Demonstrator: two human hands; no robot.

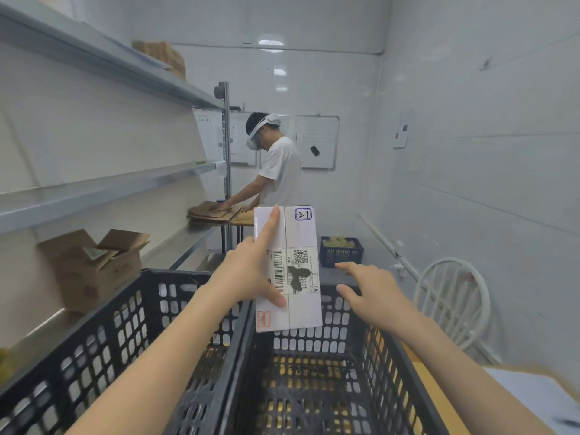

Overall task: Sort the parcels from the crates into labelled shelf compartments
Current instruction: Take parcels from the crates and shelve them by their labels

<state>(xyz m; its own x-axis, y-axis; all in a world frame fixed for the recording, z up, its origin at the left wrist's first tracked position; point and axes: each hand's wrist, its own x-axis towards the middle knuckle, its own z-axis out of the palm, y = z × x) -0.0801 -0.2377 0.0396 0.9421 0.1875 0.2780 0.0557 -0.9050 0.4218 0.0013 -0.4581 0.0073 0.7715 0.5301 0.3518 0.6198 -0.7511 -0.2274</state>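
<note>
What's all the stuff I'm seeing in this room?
parcel: one, white, held up above the crates
crates: two, black, side by side in front
small crate: one, blue, on the floor beyond
shelves: grey metal, along the left wall
cardboard box: one, brown, open, on a low shelf
chair: one, white, at right
whiteboard: one, white, far wall
other person: one, white shirt, far end, hands on flat cardboard
left hand: holds the parcel
right hand: open, beside the parcel, not touching it
</note>
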